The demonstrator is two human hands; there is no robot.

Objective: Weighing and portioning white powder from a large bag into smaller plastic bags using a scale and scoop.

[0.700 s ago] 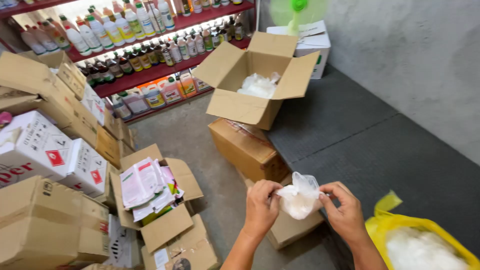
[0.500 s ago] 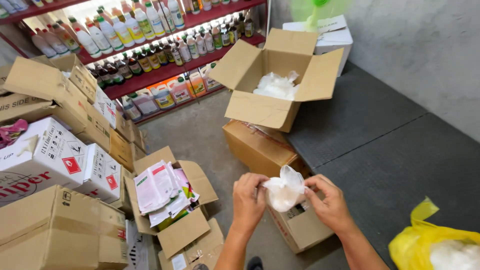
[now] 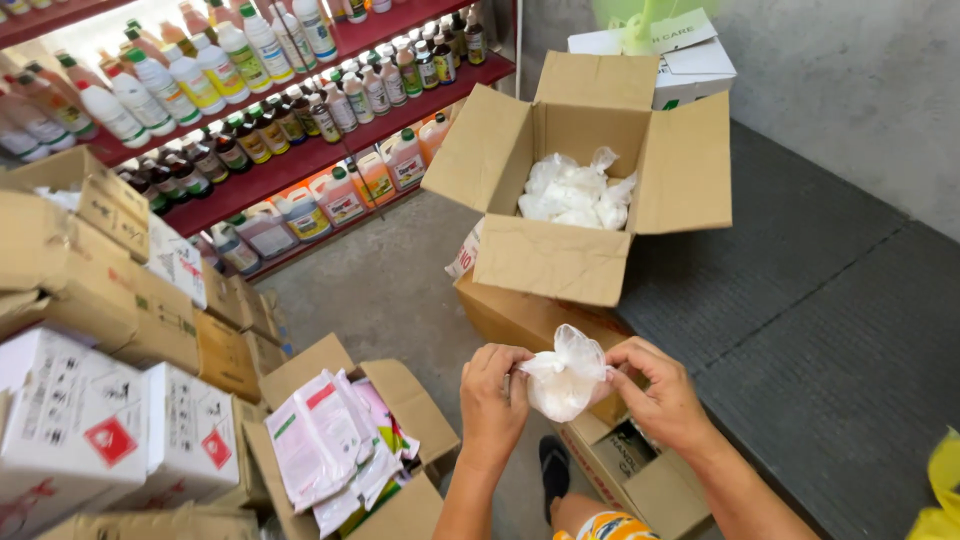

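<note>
Fingers [image 3: 497, 362] of the left hand [image 3: 493, 400] are being curled narrowly around the left side of a small clear bag of white powder [image 3: 562, 382], while the bag's twisted neck is being pinched from the right by the right hand [image 3: 660, 398]. The bag is being held in the air between both hands, at about six o'clock from the open cardboard box [image 3: 580, 170] in which similar white bags [image 3: 578, 192] are lying.

Compared with half a second earlier, the bag is being gripped more tightly and its top looks more gathered, so the closing of the bag is judged to be nearly finished. The view is also being carried closer to the open box.

Both forearms are being raised from the lower edge, wrists bent inward, thumbs on top.

From left to right, stacked white and brown cartons [image 3: 90, 440] are being seen at nine o'clock, a red shelf of bottles [image 3: 260, 150] at eleven o'clock, a low box of pink and white packets [image 3: 335, 440] at eight o'clock, and a dark mat [image 3: 820, 320] at three o'clock.
</note>
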